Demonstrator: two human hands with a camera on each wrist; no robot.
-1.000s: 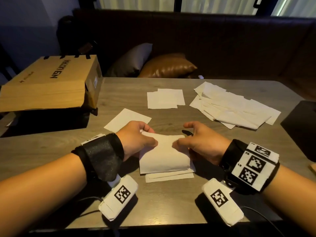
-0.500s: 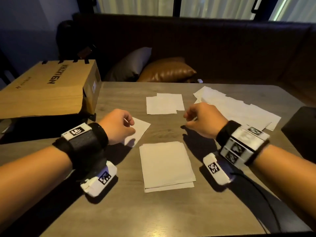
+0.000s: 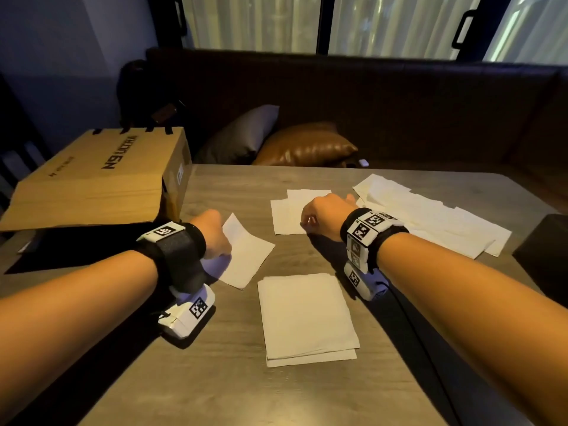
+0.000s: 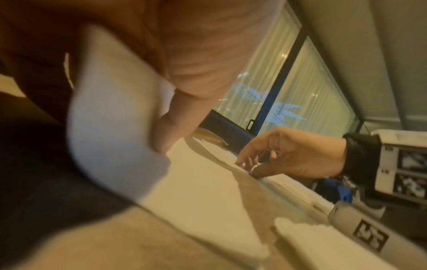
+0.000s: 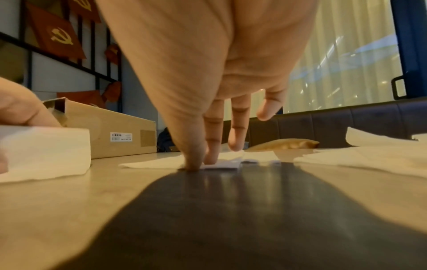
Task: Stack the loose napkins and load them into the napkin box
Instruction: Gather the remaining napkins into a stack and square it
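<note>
Head view: cardboard box (image 3: 101, 176) lettering unreadable; left hand (image 3: 212, 233) grips napkin (image 3: 246, 256).

Big dark letters run across the cardboard box (image 3: 101, 182) top, upside down and not clearly readable.

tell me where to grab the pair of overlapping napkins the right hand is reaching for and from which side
Take the pair of overlapping napkins by the near edge, coming from the person's side. They lie flat on the table, so nothing stands up to grip; the right hand already has thumb and forefinger at that edge, probably to press, lift it and pinch both layers.
</note>
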